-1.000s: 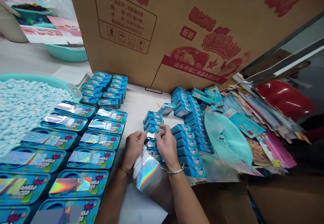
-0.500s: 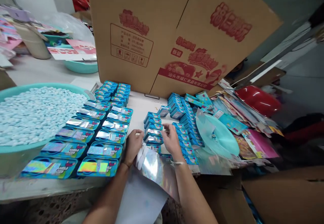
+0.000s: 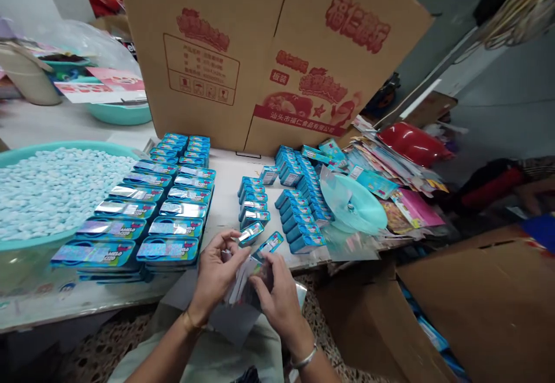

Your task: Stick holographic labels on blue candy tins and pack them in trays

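My left hand (image 3: 217, 276) is closed around a shiny sheet (image 3: 240, 282) with a pale back, held above my lap. Its printed side is mostly hidden. Against the sheet's right part, my right hand (image 3: 280, 296) is closed, thumb facing the fingers. Just past my fingertips, at the table edge, a small blue tin (image 3: 251, 233) and a second blue tin (image 3: 271, 244) lie askew. Behind them runs a short row of blue tins (image 3: 254, 205), with a longer block of tins (image 3: 299, 221) to the right.
Stacked tins with shiny labels (image 3: 180, 209) stand left, beside a turquoise basin rim (image 3: 65, 145) around pale blue candies. A large cardboard box (image 3: 255, 42) rises at the back. To the right are a turquoise bowl (image 3: 368, 207), paper stacks, a red tray (image 3: 411, 143) and an open carton (image 3: 468, 296).
Both hands have drawn back from the tin row towards my lap, with the sheet bent between them. Two tins now sit askew at the row's near end. The view has shifted right.
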`<state>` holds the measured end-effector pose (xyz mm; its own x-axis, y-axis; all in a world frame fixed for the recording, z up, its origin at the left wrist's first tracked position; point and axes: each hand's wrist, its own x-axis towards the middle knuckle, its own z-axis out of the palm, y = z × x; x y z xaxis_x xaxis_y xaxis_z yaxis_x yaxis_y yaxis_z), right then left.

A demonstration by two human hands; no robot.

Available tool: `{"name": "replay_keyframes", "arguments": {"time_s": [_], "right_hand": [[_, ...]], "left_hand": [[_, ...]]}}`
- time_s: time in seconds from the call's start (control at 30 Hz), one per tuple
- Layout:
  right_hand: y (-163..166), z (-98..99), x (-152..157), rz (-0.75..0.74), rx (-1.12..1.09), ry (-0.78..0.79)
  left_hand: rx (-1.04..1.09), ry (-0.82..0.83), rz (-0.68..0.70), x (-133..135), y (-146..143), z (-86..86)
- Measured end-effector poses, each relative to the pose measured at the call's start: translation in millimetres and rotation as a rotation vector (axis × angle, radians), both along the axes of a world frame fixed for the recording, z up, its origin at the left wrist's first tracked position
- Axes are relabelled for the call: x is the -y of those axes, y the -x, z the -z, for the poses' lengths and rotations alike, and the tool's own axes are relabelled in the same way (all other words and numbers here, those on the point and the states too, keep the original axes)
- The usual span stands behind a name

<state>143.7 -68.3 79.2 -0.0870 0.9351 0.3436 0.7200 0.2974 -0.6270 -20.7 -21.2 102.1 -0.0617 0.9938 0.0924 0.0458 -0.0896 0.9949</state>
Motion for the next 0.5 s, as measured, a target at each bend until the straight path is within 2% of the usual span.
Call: {"name": "replay_keyframes", "arguments": {"time_s": [0.1, 0.17, 0.23, 0.3, 0.4, 0.5], "right_hand": [[-1, -0.8, 3, -0.027, -0.024, -0.095], [-6, -11.2, 0, -0.091, 0.028, -0.173], [-13, -27.7, -7, -0.176, 0.097, -0.246], [-20, -46.6, -15, -0.255, 0.157, -0.296], [-29, -68.6, -22, -0.312, 0.268, -0.325], [-32, -73.6, -22, -0.294, 0.397, -0.392]], "left_hand": [[-0.446, -0.245, 0.053, 16, 12, -7.1], [-0.711, -0.4, 0.068, 24, 15, -14.6], [-0.858, -0.504, 0.112, 27, 13, -23.8], [-0.901, -0.543, 0.209, 24, 9, -33.0], [-0.794, -0.48, 0.353, 16, 5, -41.9], [-0.617, -0.365, 0.403, 10, 1, -40.9]]}}
